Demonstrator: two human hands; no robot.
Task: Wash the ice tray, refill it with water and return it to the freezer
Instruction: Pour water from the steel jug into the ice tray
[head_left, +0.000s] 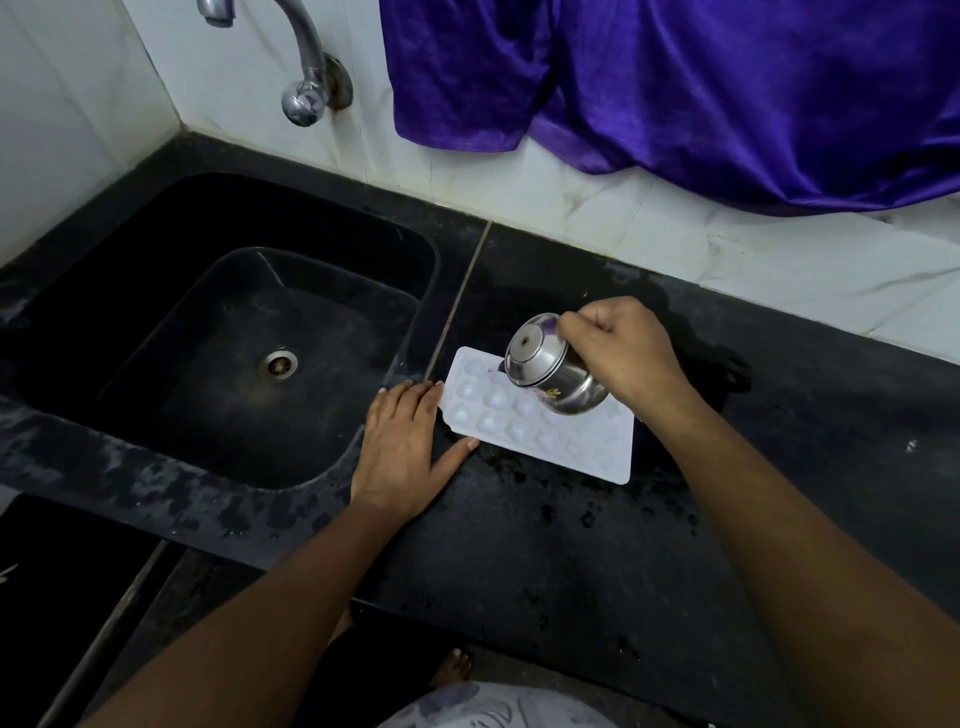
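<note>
A white ice tray (587, 447) with several round cells lies flat on the black counter (519, 545), just right of the sink. My right hand (623, 348) grips a small steel cup (550, 371) and holds it tipped steeply over the tray's middle, its base facing me and its mouth turned down toward the cells. My left hand (402, 441) lies flat on the counter with straight fingers, the fingertips and thumb touching the tray's left end.
A black sink (104, 291) with a metal drain (278, 364) fills the left side. A steel tap (306, 62) sticks out of the tiled wall above it. A purple cloth (675, 83) hangs over the wall behind the counter. Water drops spot the counter.
</note>
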